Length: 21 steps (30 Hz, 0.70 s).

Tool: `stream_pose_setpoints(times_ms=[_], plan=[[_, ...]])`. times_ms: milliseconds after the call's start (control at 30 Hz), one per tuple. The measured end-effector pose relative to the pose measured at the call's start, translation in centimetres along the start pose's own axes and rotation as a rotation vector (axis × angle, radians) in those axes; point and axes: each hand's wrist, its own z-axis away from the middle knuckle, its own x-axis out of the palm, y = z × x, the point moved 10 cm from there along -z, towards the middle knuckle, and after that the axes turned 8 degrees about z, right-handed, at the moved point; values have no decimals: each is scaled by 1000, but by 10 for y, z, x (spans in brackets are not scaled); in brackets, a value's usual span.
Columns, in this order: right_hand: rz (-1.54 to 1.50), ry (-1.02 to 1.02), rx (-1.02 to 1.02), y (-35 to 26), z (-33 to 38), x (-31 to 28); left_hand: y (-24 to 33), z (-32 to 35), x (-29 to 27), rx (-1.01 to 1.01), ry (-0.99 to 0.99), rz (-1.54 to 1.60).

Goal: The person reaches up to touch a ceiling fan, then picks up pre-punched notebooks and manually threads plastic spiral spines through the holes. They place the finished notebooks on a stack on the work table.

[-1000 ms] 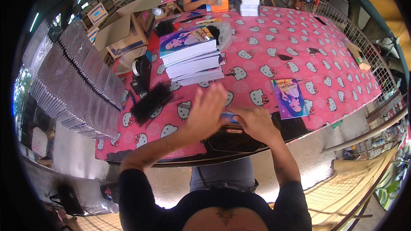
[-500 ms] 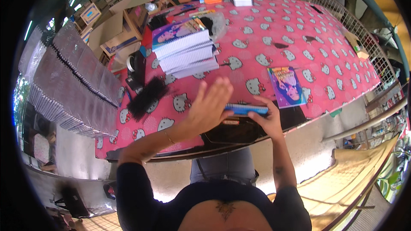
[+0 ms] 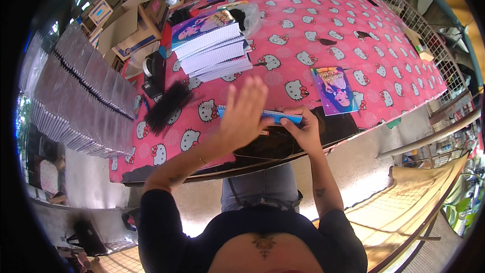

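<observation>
A thin blue notebook (image 3: 277,116) held over the near edge of a pink, cat-printed tabletop (image 3: 283,78).
From left: tall grey stacks (image 3: 91,91), an open brown cardboard box (image 3: 135,38), a bristly black bundle (image 3: 168,107), white-paged notebooks piled (image 3: 214,56); the left hand (image 3: 243,114), flat, straight-fingered across the notebook; the right hand (image 3: 304,127) pinching its right end; a purple illustrated booklet (image 3: 334,91); wire-mesh fencing (image 3: 435,50).

The left hand (image 3: 243,115) was held flat, fingers stretched forward. The right hand (image 3: 307,127) was curled, its thumb opposing the fingers. Both forearms (image 3: 324,177) angled inward.
</observation>
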Motion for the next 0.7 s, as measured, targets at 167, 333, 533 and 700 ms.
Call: stream_pose_setpoints(times_ms=[167, 333, 533, 700], plan=[[42, -77, 29, 3, 4, 0, 28, 9, 0, 284, 21, 199], [37, -37, 119, 8, 6, -3, 34, 6, 8, 368, -26, 108], [64, -131, 89, 7, 4, -1, 31, -11, 2, 282, -16, -95], [161, -230, 100, 2, 4, -2, 38, -16, 6, 314, 83, -34]])
